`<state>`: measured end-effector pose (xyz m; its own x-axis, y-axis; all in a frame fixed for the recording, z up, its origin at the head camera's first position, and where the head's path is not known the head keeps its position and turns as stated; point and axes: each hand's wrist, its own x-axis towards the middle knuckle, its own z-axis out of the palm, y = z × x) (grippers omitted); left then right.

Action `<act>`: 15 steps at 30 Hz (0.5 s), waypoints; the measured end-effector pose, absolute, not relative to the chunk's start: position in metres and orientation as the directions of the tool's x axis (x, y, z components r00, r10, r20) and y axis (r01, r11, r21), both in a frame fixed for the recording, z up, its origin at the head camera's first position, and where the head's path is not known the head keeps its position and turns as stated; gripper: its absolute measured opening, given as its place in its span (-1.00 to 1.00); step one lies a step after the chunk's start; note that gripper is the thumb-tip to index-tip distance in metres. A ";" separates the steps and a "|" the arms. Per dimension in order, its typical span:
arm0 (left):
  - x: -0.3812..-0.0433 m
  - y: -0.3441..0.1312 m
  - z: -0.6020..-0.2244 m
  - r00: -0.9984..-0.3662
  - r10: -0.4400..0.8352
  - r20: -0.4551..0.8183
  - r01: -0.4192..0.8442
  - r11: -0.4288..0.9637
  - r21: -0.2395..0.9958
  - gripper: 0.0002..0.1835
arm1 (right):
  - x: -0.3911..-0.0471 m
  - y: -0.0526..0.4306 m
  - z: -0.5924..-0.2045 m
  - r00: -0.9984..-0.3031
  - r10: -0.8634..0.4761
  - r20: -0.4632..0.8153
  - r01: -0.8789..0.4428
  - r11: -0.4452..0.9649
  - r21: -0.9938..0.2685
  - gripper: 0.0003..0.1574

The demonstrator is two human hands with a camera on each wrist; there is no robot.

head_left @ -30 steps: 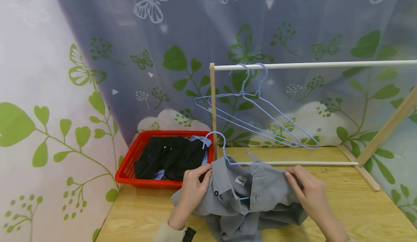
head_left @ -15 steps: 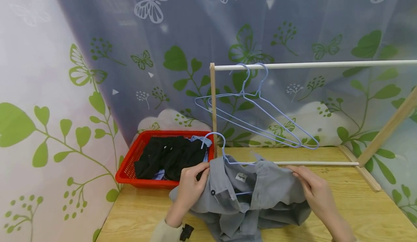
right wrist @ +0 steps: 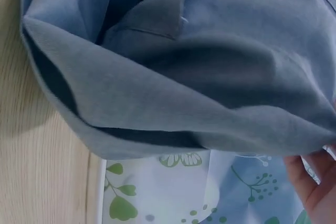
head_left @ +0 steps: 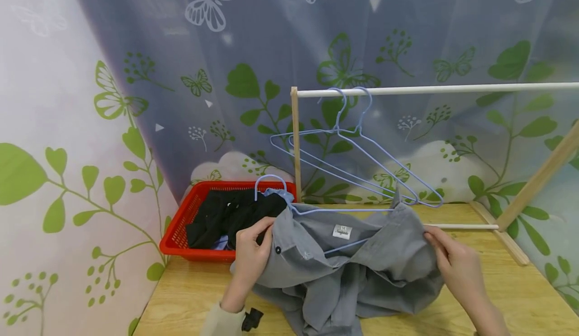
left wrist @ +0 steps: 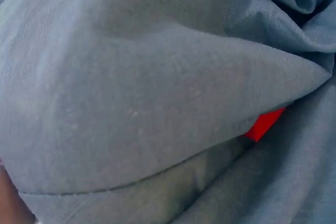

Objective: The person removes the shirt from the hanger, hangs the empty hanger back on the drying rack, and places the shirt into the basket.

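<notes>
A grey collared shirt (head_left: 312,273) with a dark button and a white neck label is spread between my hands in the head view. My left hand (head_left: 253,250) pinches its left side near the collar, and my right hand (head_left: 459,263) pinches the opposite side. A light blue wire hanger (head_left: 344,210) sits inside the neck opening, its hook rising at the left; its ends are hidden by cloth. Grey cloth (left wrist: 142,93) fills most of the left wrist view. In the right wrist view, my right fingers (right wrist: 299,177) hold the shirt's edge.
A red plastic basket (head_left: 169,243) with dark and blue clothes (head_left: 217,215) stands at the left on the wooden table (head_left: 181,296). Behind the shirt is a rack with a white rail (head_left: 452,90), where two blue hangers (head_left: 384,150) hang.
My hands have moved apart, the left one leftward and the right one rightward, drawing the shirt wider. The hanger has shifted left, its hook tilting lower, and more of its bar shows.
</notes>
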<state>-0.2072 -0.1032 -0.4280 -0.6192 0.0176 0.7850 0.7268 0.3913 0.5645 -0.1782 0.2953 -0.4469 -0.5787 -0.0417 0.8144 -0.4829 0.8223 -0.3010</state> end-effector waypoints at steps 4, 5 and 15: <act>-0.207 -0.102 -0.428 -0.615 0.028 0.788 0.728 0.405 0.554 -0.81 | -0.177 0.290 -0.440 -0.615 -0.024 0.788 -0.488 0.797 -0.356 -0.73; -0.207 -0.101 -0.429 -0.616 0.039 0.787 0.729 0.406 0.551 -0.81 | -0.177 0.288 -0.438 -0.619 -0.015 0.785 -0.493 0.786 -0.373 -0.68; -0.204 -0.090 -0.428 -0.624 0.207 0.753 0.760 0.386 0.523 -0.83 | -0.180 0.269 -0.422 -0.495 -0.148 0.856 -0.663 0.701 -0.262 -0.47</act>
